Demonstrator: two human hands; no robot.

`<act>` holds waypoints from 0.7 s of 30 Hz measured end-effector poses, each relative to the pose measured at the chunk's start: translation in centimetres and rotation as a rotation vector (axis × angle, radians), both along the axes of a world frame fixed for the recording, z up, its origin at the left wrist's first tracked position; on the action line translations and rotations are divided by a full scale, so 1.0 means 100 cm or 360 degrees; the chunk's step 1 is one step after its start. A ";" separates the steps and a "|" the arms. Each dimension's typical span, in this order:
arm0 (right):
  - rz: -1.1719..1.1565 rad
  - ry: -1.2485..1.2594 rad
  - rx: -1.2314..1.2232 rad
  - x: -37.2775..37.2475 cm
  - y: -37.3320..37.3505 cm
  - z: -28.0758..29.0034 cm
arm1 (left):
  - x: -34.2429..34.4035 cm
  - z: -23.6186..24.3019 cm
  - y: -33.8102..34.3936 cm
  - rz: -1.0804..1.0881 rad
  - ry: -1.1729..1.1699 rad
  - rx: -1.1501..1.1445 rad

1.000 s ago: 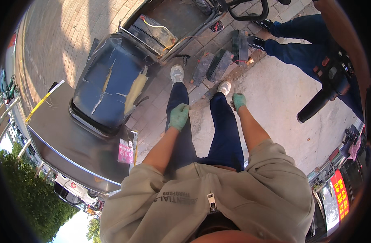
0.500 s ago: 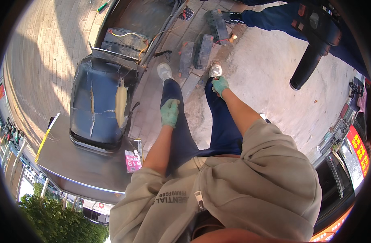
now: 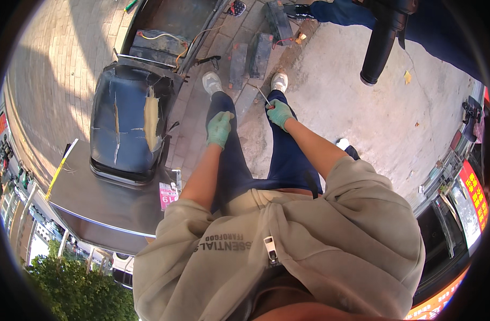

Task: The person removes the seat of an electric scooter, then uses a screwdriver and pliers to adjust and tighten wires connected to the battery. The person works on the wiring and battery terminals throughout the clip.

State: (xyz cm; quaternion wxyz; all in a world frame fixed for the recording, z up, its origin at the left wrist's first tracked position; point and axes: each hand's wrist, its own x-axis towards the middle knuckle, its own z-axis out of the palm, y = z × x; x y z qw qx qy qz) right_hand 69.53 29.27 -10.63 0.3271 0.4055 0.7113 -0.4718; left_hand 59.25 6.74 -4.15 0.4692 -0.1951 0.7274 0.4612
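My right hand, in a green work glove, is closed around the handle of what looks like a screwdriver. Its thin metal shaft points forward and to the left, above the ground. My left hand, gloved the same way, is curled beside my left knee; its fingertips are turned away, so anything inside is hidden. Beyond my shoes stand dark box-shaped batteries: one on the left, one beside it and one farther off with a red wire near it. Neither hand touches them.
On the left is a vehicle with a torn dark seat and an open bay holding wired batteries. A brown metal panel lies behind the seat. At upper right are a black handlebar grip and another person's dark trouser leg.
My right hand has shifted left, and the screwdriver shaft now slants leftward. My left hand has moved slightly up. The whole view has shifted a little, with the handlebar grip farther up and left.
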 end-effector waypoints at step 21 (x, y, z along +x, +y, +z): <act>0.0521 0.0501 -0.0064 -0.081 0.007 0.073 | 0.039 -0.055 0.068 0.1137 -0.0797 0.0079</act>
